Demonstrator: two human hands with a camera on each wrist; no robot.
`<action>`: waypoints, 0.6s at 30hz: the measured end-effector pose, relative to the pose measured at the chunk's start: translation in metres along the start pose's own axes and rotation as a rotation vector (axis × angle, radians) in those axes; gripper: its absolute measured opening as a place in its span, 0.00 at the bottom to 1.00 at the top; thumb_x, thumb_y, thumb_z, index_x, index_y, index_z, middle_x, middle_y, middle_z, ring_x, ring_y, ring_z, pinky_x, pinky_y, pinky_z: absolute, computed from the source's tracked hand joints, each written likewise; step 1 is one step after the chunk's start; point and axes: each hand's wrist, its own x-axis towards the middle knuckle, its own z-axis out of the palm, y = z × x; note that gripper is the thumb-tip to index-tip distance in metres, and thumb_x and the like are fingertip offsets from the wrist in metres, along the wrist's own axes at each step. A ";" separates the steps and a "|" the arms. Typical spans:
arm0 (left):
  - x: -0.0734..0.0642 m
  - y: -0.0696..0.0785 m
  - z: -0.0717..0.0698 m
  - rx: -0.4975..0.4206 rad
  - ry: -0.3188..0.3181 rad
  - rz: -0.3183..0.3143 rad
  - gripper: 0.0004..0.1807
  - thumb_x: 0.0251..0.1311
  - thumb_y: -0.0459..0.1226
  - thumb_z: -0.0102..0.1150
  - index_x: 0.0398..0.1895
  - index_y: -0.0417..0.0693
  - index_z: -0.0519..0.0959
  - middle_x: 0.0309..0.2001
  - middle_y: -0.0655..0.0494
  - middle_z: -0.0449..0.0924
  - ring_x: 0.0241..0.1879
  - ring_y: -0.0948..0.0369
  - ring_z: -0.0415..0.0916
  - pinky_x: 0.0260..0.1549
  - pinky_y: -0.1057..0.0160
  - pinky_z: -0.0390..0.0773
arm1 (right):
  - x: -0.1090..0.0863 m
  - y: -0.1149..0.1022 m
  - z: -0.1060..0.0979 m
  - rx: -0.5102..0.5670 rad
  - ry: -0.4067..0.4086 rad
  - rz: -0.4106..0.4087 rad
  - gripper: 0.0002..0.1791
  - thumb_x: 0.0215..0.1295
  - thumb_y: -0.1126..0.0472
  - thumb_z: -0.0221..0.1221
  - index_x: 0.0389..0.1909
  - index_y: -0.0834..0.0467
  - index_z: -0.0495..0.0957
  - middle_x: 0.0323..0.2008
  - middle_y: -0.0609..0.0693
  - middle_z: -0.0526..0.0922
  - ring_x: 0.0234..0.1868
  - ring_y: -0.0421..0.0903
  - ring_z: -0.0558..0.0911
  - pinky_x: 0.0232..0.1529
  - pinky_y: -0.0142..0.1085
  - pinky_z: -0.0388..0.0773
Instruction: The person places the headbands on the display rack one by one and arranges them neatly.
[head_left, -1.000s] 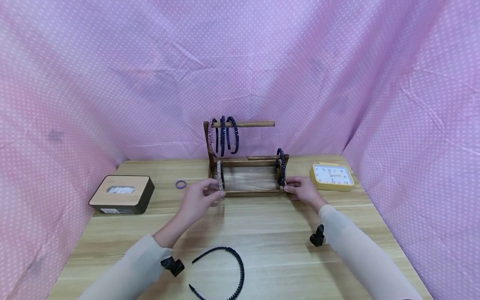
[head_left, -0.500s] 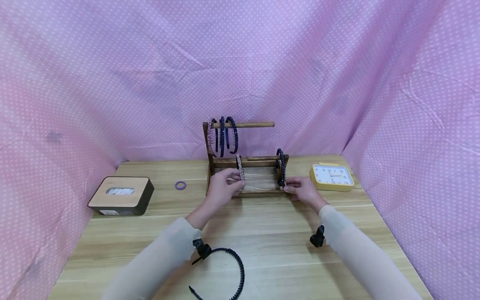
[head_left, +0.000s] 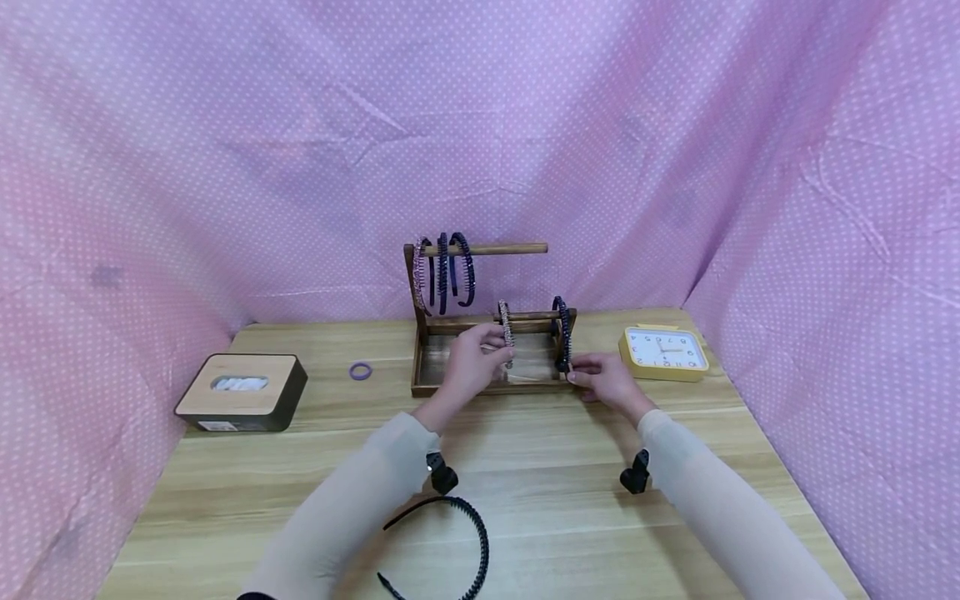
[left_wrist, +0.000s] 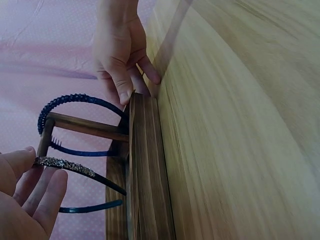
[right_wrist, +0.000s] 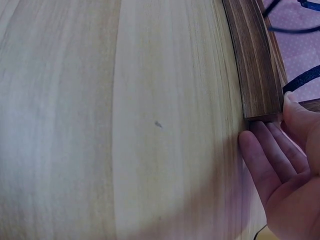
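Note:
A wooden headband rack (head_left: 442,390) stands at the back of the table, with an upper rod, a short lower rod and a tray base. My left hand (head_left: 471,358) pinches a glittery headband (left_wrist: 67,164) between thumb and fingers. That headband is upright over the tray by the free left end of the lower rod; whether it touches the rod I cannot tell. At the rack's right end, my right hand (head_left: 606,381) grips the tray corner, its thumb beside the tip of a dark beaded headband (head_left: 564,329) hanging on the lower rod.
Several headbands, one a dark headband (head_left: 442,271), hang on the upper rod's left. A black toothed headband (head_left: 483,542) lies near the front. A tissue box (head_left: 240,392) and purple ring (head_left: 361,371) are left; a yellow clock (head_left: 663,353) is right. Pink cloth (head_left: 480,125) hangs behind.
My left hand has moved right with the glittery headband, from the tray's left end to the lower rod's free end. The right hand has stayed at the rack's corner.

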 end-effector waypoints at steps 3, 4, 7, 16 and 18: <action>0.007 -0.001 0.009 0.006 -0.001 0.014 0.18 0.61 0.30 0.71 0.54 0.39 0.83 0.43 0.43 0.88 0.35 0.42 0.87 0.31 0.47 0.89 | 0.000 0.000 0.000 0.003 -0.001 -0.002 0.27 0.72 0.62 0.64 0.68 0.67 0.72 0.59 0.65 0.82 0.54 0.58 0.86 0.45 0.46 0.89; 0.009 -0.001 0.012 0.003 -0.005 0.015 0.18 0.61 0.30 0.71 0.54 0.38 0.83 0.43 0.43 0.87 0.36 0.42 0.87 0.33 0.46 0.89 | 0.000 0.000 0.000 0.005 0.000 -0.002 0.27 0.71 0.62 0.64 0.67 0.67 0.73 0.59 0.65 0.82 0.54 0.58 0.86 0.45 0.46 0.89; 0.013 0.001 0.021 0.028 -0.014 0.014 0.17 0.62 0.30 0.71 0.54 0.39 0.83 0.43 0.44 0.88 0.37 0.45 0.88 0.35 0.46 0.89 | -0.001 -0.001 0.000 0.004 -0.001 -0.003 0.27 0.71 0.63 0.64 0.67 0.67 0.72 0.59 0.66 0.82 0.54 0.58 0.86 0.46 0.47 0.88; 0.021 0.011 0.046 0.095 -0.027 -0.011 0.17 0.61 0.32 0.72 0.54 0.42 0.84 0.42 0.50 0.89 0.38 0.59 0.86 0.30 0.59 0.88 | -0.002 -0.004 0.001 0.002 -0.006 0.004 0.27 0.71 0.62 0.64 0.67 0.67 0.73 0.60 0.67 0.81 0.52 0.59 0.86 0.46 0.48 0.88; 0.022 0.011 0.050 0.132 -0.025 -0.004 0.17 0.61 0.33 0.73 0.53 0.43 0.84 0.41 0.51 0.89 0.39 0.59 0.86 0.31 0.61 0.88 | 0.001 0.001 0.000 -0.001 -0.003 -0.001 0.27 0.71 0.61 0.65 0.67 0.66 0.73 0.60 0.67 0.81 0.51 0.58 0.87 0.45 0.46 0.88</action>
